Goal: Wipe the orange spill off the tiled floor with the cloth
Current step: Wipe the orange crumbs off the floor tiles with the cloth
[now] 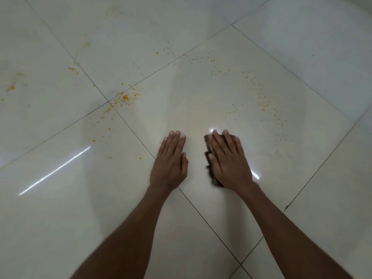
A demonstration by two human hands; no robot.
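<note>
Two hands on tiled floor [302, 47]: right hand [229, 158] presses one dark cloth [209, 156] flat-fingered, left hand [171, 160] beside it flat and empty, orange spill [124, 97] scattered beyond.

Both bare forearms reached forward, roughly parallel. The left hand [170, 162] lay flat, fingers straight and together — the right hand [228, 160] pressed down flat too, fingers slightly spread.

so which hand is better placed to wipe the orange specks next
Right. The right hand already presses flat on the cloth, with orange specks just ahead of it. The left hand rests bare on the floor.
</note>
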